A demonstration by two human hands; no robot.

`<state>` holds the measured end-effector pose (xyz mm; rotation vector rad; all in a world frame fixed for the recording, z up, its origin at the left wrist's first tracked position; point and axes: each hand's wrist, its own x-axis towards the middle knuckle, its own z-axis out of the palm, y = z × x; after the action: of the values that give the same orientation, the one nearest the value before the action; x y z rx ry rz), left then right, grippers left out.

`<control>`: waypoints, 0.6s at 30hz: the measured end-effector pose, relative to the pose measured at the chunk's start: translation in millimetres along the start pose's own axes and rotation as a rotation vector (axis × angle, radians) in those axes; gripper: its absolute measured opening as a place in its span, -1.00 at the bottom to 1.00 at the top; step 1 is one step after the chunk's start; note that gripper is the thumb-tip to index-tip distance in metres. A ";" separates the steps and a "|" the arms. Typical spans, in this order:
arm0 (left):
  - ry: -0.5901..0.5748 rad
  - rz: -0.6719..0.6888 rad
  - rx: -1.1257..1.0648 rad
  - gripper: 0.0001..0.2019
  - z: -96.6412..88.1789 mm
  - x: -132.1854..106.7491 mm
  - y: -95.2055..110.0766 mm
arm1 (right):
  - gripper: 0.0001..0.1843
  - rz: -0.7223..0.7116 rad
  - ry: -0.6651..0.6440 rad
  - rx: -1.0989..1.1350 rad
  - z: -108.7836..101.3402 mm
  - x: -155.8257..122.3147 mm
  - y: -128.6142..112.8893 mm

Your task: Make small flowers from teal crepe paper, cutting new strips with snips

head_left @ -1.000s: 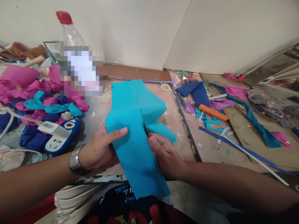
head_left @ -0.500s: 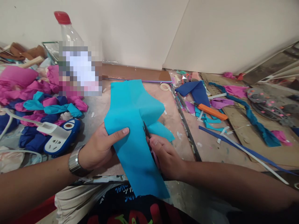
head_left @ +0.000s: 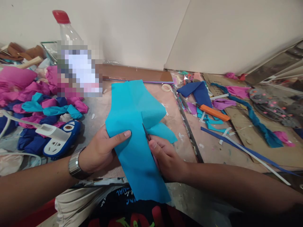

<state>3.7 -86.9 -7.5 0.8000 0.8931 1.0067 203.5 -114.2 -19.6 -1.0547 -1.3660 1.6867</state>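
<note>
A sheet of bright turquoise crepe paper or thin fabric (head_left: 127,110) spans the middle of the head view, its lower strip hanging over the table's front edge. My left hand (head_left: 101,148) pinches its left side, thumb on top and fingers underneath. My right hand (head_left: 168,157) is closed around scissors (head_left: 146,134), mostly hidden by the fingers and the sheet. Their dark blades lie in a slit running up the sheet. To the right of the slit, a cut flap (head_left: 162,130) folds away above my right hand.
Pink, blue and turquoise crumpled pieces (head_left: 35,107) and a blue-white power strip (head_left: 61,138) lie left. Behind stand a red-capped bottle (head_left: 68,31) and a brown roll (head_left: 137,73). At right are an orange cutter (head_left: 214,113), a tape ring (head_left: 167,87), scraps and cardboard (head_left: 255,138).
The scissor blades have moved slightly up and left along the slit and look more closed. My left hand keeps its hold on the sheet.
</note>
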 end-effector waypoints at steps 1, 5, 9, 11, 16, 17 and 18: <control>-0.004 -0.005 0.001 -0.32 -0.2 0.0 -0.1 | -0.39 0.004 0.006 0.016 0.2 0.4 -0.2; -0.036 -0.016 -0.010 -0.32 -0.8 -0.2 -0.4 | -0.37 0.059 0.033 0.064 1.2 1.5 -1.1; -0.036 -0.028 -0.005 -0.38 -0.7 -0.5 -0.3 | -0.37 0.064 0.052 0.070 2.0 1.8 -2.8; -0.037 -0.028 0.001 -0.38 -0.7 -0.6 -0.4 | -0.37 0.048 0.046 0.071 2.1 1.7 -3.5; -0.042 -0.028 -0.006 -0.34 -0.6 -0.2 -0.7 | -0.37 0.056 0.034 0.078 2.4 1.3 -4.2; -0.042 -0.029 -0.011 -0.33 -0.4 -0.2 -0.4 | -0.38 0.052 0.031 0.085 2.5 1.4 -4.3; -0.043 -0.031 -0.017 -0.32 0.1 -0.3 0.1 | -0.38 0.048 0.028 0.092 2.6 1.5 -4.3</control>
<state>3.6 -87.2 -7.3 0.7883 0.8566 0.9659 200.7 -113.1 -15.4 -1.0629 -1.2423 1.7458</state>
